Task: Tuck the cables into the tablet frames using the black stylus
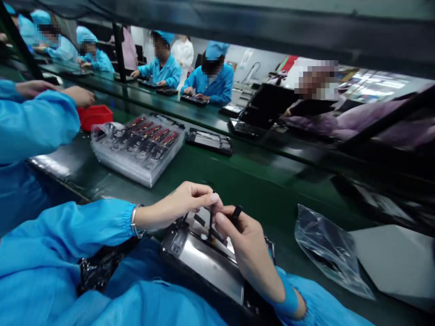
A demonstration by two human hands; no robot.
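An opened tablet-like device (204,262) with a black frame and silver metal panels lies at the bench's near edge, tilted towards me. Over it, my left hand (183,201) pinches the top of a thin black strip (211,219), which stands upright from the middle of the device. My right hand (246,237) is closed in a pinch beside the strip, close to the left fingertips. A small black piece (237,213) sticks up between its fingers; what it belongs to is hidden. Whether the right fingertips touch the strip, I cannot tell.
Clear plastic trays (149,170) of small parts are stacked ahead, left of another open device (209,141). A clear bag (328,244) and a grey-white sheet (397,258) lie right. A co-worker's sleeve (37,122) reaches near a red bin (97,117). An overhead beam (238,27) crosses above.
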